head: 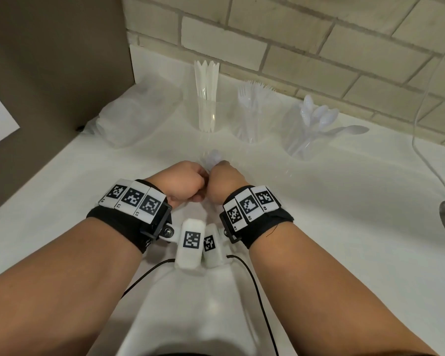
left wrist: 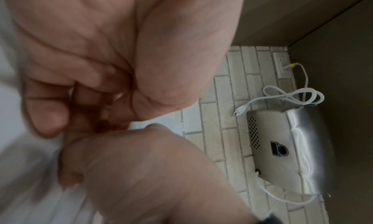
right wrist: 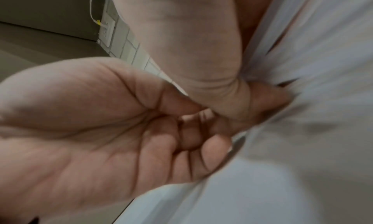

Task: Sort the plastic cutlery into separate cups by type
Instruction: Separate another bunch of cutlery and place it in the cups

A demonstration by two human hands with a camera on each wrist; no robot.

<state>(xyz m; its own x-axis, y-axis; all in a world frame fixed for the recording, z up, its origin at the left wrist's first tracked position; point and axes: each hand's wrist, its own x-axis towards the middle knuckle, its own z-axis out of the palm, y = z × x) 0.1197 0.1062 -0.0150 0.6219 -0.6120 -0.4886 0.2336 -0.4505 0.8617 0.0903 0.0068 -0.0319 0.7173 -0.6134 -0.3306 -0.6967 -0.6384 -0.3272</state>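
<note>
Both hands, left hand [head: 188, 179] and right hand [head: 225, 181], squeeze white cutlery [head: 212, 158] together mid-tabletop [head: 344, 201]; three cups [head: 252, 119] at 12 o'clock.

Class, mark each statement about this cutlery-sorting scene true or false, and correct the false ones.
1. The cup of knives stands left of the cup of forks. True.
2. The cup of spoons lies tipped on its side. False: it stands upright.
3. The left hand and right hand meet, fingers curled. True.
4. The back wall is dark wood. False: it is pale brick.
</note>
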